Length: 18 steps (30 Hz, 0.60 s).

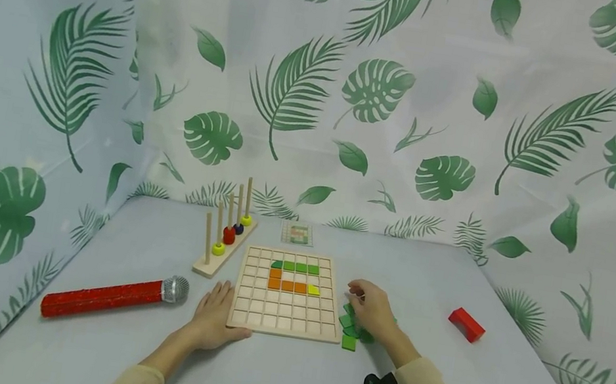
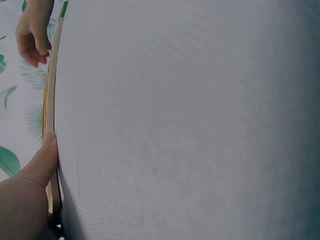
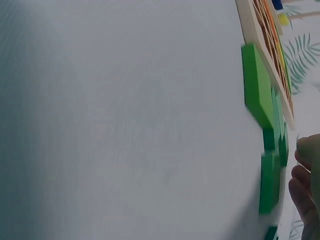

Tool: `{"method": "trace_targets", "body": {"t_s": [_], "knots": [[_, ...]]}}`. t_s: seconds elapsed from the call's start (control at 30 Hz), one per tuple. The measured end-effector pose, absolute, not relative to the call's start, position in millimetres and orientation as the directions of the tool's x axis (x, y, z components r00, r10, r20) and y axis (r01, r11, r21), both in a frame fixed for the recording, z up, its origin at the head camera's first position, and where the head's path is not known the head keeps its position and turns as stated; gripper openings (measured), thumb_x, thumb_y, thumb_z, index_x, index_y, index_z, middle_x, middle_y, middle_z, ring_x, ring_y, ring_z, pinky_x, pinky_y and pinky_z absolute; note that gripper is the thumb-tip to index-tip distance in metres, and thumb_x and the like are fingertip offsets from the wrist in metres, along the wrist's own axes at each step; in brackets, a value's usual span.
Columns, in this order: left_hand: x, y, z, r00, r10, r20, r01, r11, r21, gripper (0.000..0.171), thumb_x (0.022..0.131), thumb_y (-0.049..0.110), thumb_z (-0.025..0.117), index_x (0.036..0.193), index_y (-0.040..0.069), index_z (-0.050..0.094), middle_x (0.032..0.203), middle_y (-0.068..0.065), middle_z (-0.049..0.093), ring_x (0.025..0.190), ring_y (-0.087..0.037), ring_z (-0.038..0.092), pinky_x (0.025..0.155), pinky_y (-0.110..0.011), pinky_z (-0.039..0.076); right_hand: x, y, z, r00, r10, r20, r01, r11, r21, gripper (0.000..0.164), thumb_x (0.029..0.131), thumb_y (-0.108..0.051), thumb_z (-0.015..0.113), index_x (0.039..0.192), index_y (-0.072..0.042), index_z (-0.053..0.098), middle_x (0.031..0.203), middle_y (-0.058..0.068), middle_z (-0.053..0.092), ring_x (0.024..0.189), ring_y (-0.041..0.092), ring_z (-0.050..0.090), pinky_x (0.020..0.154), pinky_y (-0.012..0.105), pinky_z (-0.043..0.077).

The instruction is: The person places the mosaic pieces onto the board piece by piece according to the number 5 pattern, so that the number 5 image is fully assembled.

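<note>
A wooden grid board lies on the table. On it sit a row of green tiles, several orange tiles and a yellow tile. My left hand rests at the board's lower left corner, fingers straight along its left side. In the left wrist view the left thumb touches the board's near edge. Right of the board, my right hand is above a loose pile of green tiles with bent fingers; I cannot tell whether its fingertips hold a tile.
A red microphone lies at the left. Behind the board's left corner stands a wooden peg rack with coloured beads. A small pattern card lies beyond the board, and a red block lies far right. Leaf-printed cloth walls enclose the table.
</note>
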State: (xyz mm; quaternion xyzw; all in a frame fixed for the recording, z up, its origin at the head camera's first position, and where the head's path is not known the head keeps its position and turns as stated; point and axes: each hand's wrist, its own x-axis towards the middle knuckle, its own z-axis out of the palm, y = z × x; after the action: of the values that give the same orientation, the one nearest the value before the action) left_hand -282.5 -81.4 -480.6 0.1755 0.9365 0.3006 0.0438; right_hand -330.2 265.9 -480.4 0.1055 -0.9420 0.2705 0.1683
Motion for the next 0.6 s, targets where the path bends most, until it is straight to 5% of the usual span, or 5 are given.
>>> {"method": "trace_targets", "body": {"t_s": [0.6], "knots": [[-278,-81,-475,-0.936,0.352,0.027,0.302,0.760,0.576,0.098,0.081,0.042,0.071,0.144,-0.013,0.019,0.150,-0.032,0.013,0.139,-0.045,0.006,0.111,-0.056,0.004,-303,326,-476,-0.948,-0.079,0.308,-0.235,0.827,-0.510,0.027,0.087,0.004,0.059,0.114,0.004,0.060,0.099,0.011,0.065,0.091,0.025,0.061,0.080,0.043,0.051]]}}
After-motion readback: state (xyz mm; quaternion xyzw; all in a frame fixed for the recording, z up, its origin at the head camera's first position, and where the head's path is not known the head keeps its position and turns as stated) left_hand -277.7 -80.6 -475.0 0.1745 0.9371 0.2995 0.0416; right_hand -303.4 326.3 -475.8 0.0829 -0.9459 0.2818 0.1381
